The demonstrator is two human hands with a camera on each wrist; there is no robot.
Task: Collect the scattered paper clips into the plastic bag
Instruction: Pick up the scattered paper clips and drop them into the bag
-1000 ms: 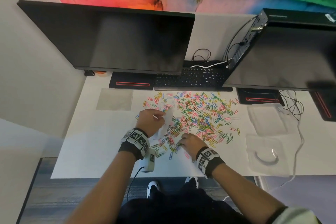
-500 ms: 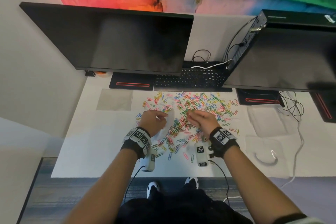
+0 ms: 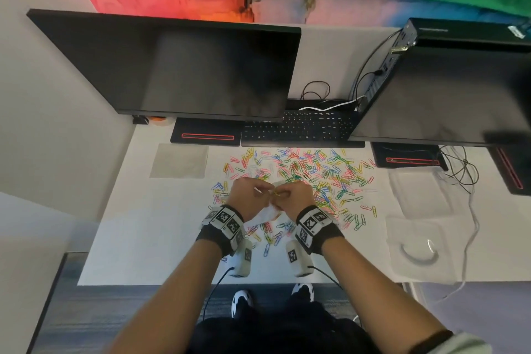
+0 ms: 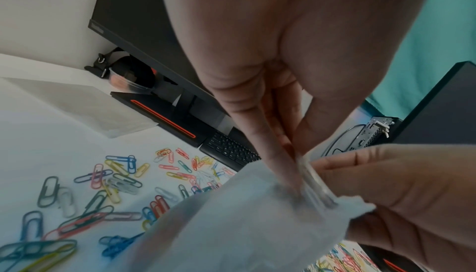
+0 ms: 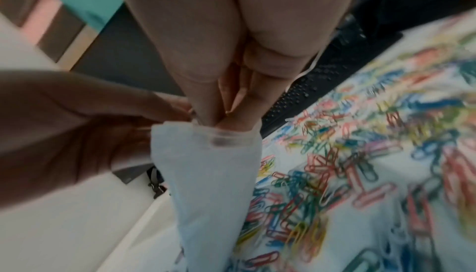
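Many coloured paper clips [image 3: 316, 172] lie scattered over the white desk [image 3: 143, 238], thickest ahead and to the right of my hands. My left hand [image 3: 265, 192] pinches the rim of a small clear plastic bag [image 3: 264, 214], which hangs above the desk. In the left wrist view its fingers [image 4: 280, 166] grip the bag's zip edge [image 4: 313, 187]. My right hand [image 3: 277, 195] meets it at the bag's mouth [image 5: 226, 135], fingertips pressed together on a yellowish paper clip [image 5: 228, 111]. What lies inside the bag [image 5: 211, 185] is hidden.
Two dark monitors [image 3: 186, 66] and a black keyboard [image 3: 298, 129] stand behind the clips. Clear plastic packets [image 3: 416, 190] lie at the right near loose cables [image 3: 459, 172]. A grey square pad [image 3: 179, 161] lies at the left. The desk's front edge [image 3: 172, 283] is near my body.
My right hand left the near clips, rose and swung left to the bag's mouth. The left hand kept holding the bag and barely moved.
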